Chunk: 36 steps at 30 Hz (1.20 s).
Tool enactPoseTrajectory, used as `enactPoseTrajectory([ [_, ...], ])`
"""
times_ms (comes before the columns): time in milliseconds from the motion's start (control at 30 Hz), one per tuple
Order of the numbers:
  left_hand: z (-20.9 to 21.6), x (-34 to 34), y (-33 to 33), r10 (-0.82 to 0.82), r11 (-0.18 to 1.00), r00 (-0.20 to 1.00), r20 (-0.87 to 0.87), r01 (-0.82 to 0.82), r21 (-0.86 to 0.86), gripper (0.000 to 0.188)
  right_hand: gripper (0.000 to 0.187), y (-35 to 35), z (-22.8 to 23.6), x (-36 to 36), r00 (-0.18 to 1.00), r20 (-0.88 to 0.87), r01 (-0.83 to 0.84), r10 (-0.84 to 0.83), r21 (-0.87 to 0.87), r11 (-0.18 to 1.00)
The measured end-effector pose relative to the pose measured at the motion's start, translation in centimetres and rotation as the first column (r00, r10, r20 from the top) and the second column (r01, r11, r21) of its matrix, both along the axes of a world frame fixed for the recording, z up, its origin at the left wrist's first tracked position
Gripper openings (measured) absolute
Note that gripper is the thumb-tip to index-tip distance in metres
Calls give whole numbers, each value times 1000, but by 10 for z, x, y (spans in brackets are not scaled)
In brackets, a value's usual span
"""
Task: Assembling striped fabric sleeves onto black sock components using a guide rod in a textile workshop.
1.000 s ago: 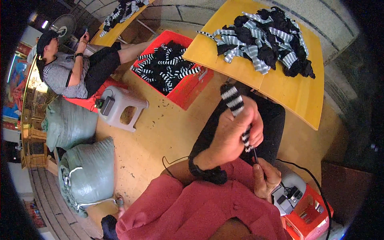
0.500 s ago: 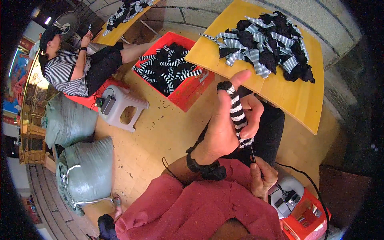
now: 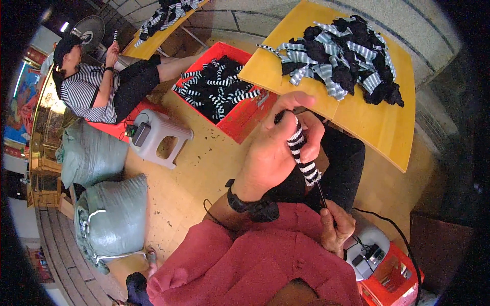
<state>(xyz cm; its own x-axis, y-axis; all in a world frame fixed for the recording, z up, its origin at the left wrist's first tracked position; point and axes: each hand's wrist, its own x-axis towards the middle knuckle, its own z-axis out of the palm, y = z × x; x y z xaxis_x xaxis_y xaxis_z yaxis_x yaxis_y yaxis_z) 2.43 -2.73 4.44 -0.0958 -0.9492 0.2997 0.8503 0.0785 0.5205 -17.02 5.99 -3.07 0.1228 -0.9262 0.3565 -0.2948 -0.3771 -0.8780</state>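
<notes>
Over my lap, my left hand [image 3: 273, 153] is closed around a small black-and-white striped knitted tube [image 3: 297, 144]. Its dark upper end is partly covered by my thumb. The lower end sticks out below my fingers, slanting toward my right hand [image 3: 337, 227]. That hand grips the dark handle of a thin metal rod tool [image 3: 320, 194]. The rod's tip meets the tube's lower rim; whether it goes inside is hidden.
A yellow table [image 3: 377, 132] ahead bears heaped striped and black knit pieces [image 3: 339, 56]. Left of it stands a red crate [image 3: 237, 130] of similar pieces. A grey stool [image 3: 158, 140], stuffed sacks [image 3: 115, 217] and a seated co-worker [image 3: 89, 92] are at left; a cable [image 3: 395, 229] runs at right.
My left hand has shifted left, its fingers curled further round the striped tube, which now bends more. More of the rod shows below the tube. My right hand has hardly moved.
</notes>
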Motion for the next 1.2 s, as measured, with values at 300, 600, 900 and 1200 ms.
enactPoseTrajectory([
  [300, -3, 2, -5, -214, 969, 954, -211, 234, 76, 26, 17, 0, 0, -2, 999, 29, -36, 36, 5, 999],
  [600, -4, -21, 7, -148, 987, 976, -162, 155, 34, 21, 17, 2, -5, -6, 999, -37, -6, 4, -42, 999],
  [900, -11, -34, 20, -177, 984, 954, -241, 168, -58, 21, 17, 1, -11, -8, 997, 52, -50, 52, -52, 997],
  [1200, -14, -38, 24, -197, 980, 938, -285, 200, -16, 21, 20, -1, -3, -2, 992, 119, -41, 40, 9, 999],
])
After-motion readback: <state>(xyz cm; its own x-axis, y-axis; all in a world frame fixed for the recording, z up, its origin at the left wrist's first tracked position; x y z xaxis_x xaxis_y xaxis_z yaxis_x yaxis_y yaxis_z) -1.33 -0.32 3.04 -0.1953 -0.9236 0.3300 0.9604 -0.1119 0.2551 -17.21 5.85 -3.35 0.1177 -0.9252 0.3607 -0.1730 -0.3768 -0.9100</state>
